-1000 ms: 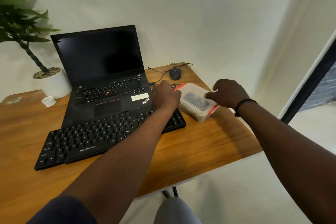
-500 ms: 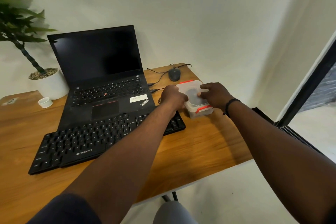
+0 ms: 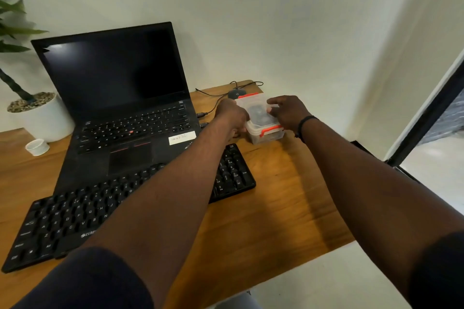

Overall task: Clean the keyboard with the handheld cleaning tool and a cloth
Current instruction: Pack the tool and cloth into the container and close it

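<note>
Btwn both hands' fingers point(image 3: 272, 102): clear box point(image 3: 261, 118).

Both hands, left point(image 3: 232, 115) and right point(image 3: 288, 113), curled, arms outstretched.

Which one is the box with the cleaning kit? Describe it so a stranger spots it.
Start at the open laptop; look right, past its edge, to the desk's far corner. There the clear plastic box sits between both hands, in front of the mouse. Only it has orange clips.
</note>
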